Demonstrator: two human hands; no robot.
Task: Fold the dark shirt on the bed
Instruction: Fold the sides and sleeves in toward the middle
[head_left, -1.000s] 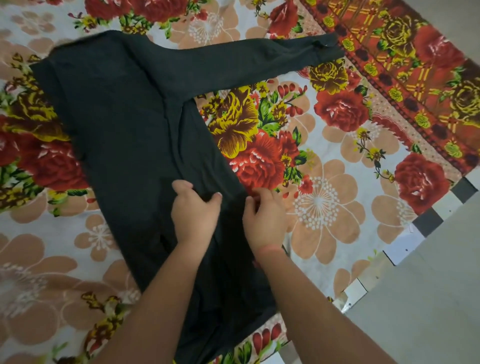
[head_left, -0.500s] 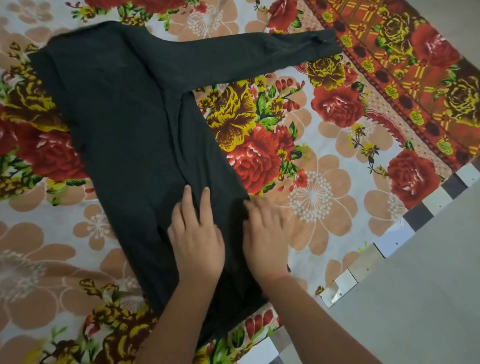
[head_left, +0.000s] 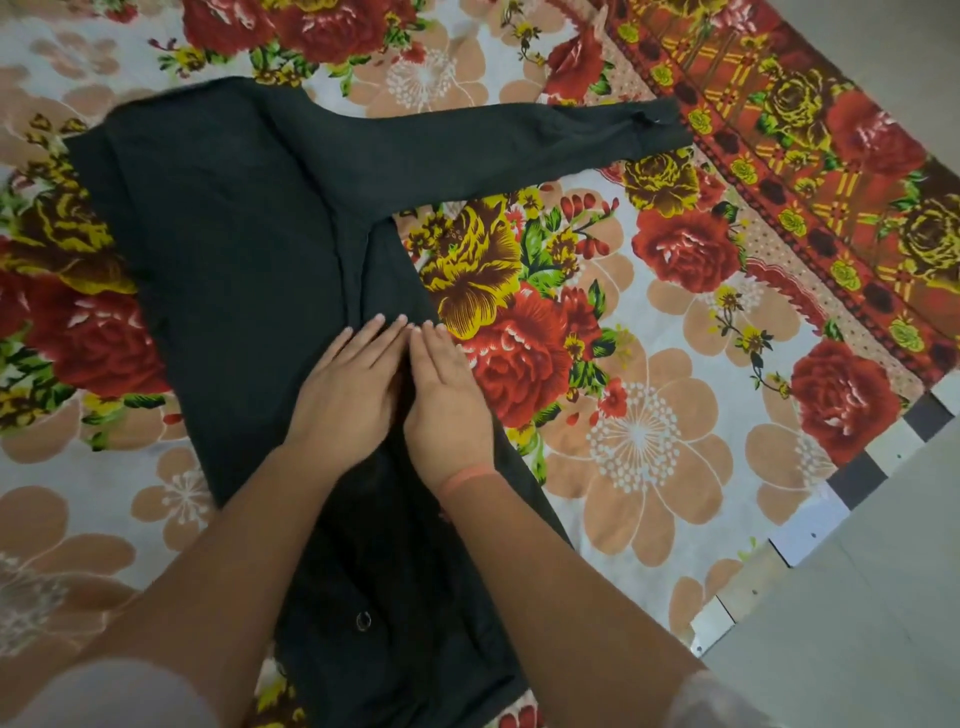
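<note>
The dark shirt (head_left: 234, 249) lies spread on the flowered bed sheet (head_left: 649, 415), its body running from upper left toward me. One long sleeve (head_left: 493, 145) stretches out to the right, its cuff near the sheet's red border. My left hand (head_left: 348, 395) and my right hand (head_left: 447, 405) lie flat side by side on the shirt's right half, palms down, fingers straight and together, pressing the cloth. Neither hand grips anything. A thin orange band circles my right wrist. My forearms cover the shirt's lower part.
The sheet's red and yellow patterned border (head_left: 779, 130) runs along the right. A checked mattress edge (head_left: 857, 483) marks the bed's right side, with pale floor (head_left: 883, 623) beyond it. Bare sheet lies left and right of the shirt.
Both hands went from pinching the cloth to lying flat on it, then slid up the shirt away from me. The camera has drawn back, so more of the shirt shows.
</note>
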